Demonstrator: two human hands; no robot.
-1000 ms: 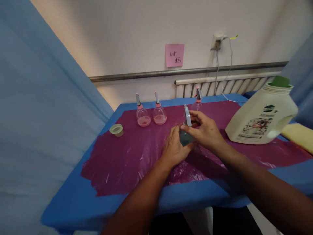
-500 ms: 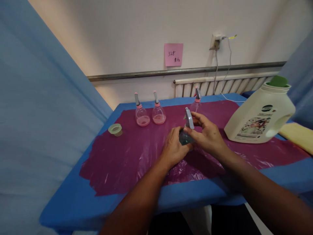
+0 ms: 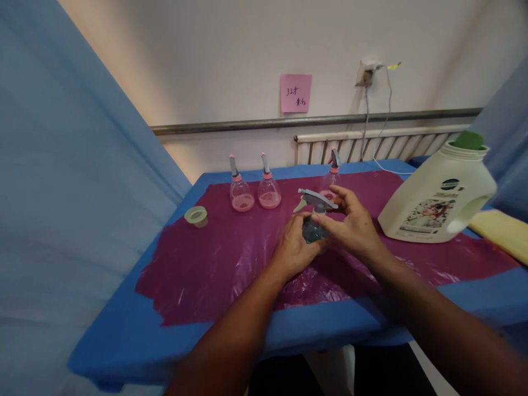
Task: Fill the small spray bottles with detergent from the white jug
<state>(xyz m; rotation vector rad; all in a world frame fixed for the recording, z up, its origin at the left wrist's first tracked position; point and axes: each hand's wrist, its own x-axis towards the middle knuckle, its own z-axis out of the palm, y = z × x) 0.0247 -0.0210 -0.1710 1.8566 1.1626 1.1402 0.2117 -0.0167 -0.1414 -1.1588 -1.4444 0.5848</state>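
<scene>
A small clear spray bottle [image 3: 312, 231] stands on the maroon plastic sheet [image 3: 231, 264] at the table's middle. My left hand [image 3: 293, 250] is wrapped round its body. My right hand [image 3: 350, 225] pinches the grey trigger head [image 3: 315, 198] at the bottle's neck; the nozzle points left. Two small spray bottles with pink liquid [image 3: 241, 190] [image 3: 269, 187] stand side by side at the back. A third small bottle [image 3: 332, 176] stands behind my right hand, partly hidden.
A large white detergent jug [image 3: 439, 201] with a green cap stands at the right. A pale green cap [image 3: 196, 216] lies at the left on the sheet. A yellow cloth [image 3: 501, 231] lies at the far right. Blue cloth covers the table [image 3: 124, 341] and hangs at the left.
The grey trigger head has turned under my right hand from facing me edge-on to pointing left. My left hand has kept hold of the bottle's body.
</scene>
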